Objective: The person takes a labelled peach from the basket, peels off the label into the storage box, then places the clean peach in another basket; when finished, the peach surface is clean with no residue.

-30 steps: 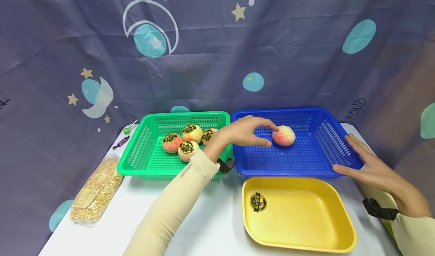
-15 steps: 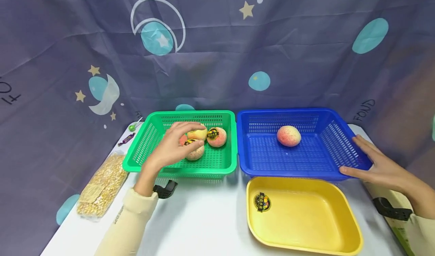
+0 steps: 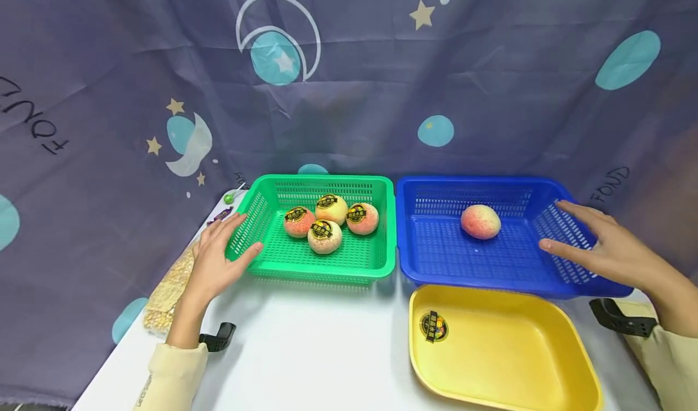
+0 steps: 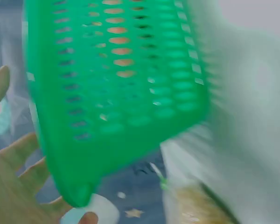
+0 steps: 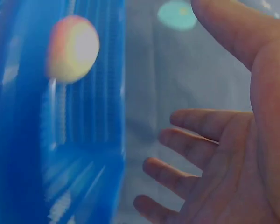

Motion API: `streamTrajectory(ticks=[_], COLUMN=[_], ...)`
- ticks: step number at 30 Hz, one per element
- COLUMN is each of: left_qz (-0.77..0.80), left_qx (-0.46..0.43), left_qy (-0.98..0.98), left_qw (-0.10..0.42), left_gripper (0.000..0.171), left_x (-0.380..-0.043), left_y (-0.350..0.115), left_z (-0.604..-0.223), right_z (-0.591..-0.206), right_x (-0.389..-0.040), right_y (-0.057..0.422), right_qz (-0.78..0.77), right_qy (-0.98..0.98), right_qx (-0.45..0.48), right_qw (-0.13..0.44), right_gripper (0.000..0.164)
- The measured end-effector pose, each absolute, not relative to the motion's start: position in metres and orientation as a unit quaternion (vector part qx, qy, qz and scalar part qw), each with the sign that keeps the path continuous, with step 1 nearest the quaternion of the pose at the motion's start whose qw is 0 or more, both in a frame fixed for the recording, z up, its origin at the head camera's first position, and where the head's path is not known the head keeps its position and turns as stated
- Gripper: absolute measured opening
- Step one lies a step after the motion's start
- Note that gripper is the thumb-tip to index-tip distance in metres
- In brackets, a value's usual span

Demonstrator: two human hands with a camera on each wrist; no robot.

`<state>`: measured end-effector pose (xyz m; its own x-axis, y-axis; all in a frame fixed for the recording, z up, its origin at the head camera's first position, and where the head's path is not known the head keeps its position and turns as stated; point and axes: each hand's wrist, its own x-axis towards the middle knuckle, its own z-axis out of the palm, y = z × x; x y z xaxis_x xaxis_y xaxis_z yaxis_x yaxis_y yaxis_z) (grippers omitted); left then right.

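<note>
My left hand (image 3: 215, 262) is beside the left end of the green basket (image 3: 322, 270), fingers spread and nothing in it. In the left wrist view the spread fingers are close to the basket's rim. Several peaches (image 3: 324, 245) with black label stickers sit together inside that basket. My right hand (image 3: 611, 250) hovers at the right end of the blue basket (image 3: 452, 262), its fingers spread and holding nothing. One peach (image 3: 481, 222), pink and cream with no sticker showing, lies in the blue basket. The right wrist view shows the right palm, bare and apart from the basket wall.
A yellow tray (image 3: 507, 356) with a black label sticker (image 3: 434, 327) in it stands in front of the blue basket. Left of the green basket lie a clear bag of yellow kernels (image 3: 163, 305), a purple-wrapped candy (image 3: 220, 215) and a green lollipop (image 3: 229, 198). A patterned curtain (image 3: 360, 96) hangs behind.
My left hand has moved from beside the blue basket's peach, across the green basket, to its left end. My right hand has lifted off the blue basket's right rim.
</note>
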<state>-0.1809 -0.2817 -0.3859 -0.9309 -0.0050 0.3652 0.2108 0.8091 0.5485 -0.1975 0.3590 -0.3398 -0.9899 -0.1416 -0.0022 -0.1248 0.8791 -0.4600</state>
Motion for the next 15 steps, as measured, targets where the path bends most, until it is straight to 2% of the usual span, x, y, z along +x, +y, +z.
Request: streamTrajectory(ticks=[7,15], left_qz=[-0.286,-0.277], left_qx=[0.004,0.027], left_qy=[-0.943,-0.950], left_qw=[0.170,0.141], left_gripper=[0.078,0.083], left_x=[-0.174,-0.171], left_y=[-0.288,-0.291], left_z=[-0.401,-0.407], right_z=[-0.315,-0.292], right_x=[-0.212,-0.232], right_y=[0.313,0.250], right_qz=[-0.255,-0.297], right_qy=[0.958,0.934], right_qx=[-0.127,-0.197], right_qw=[0.023,0.031], right_gripper=[0.080,0.063])
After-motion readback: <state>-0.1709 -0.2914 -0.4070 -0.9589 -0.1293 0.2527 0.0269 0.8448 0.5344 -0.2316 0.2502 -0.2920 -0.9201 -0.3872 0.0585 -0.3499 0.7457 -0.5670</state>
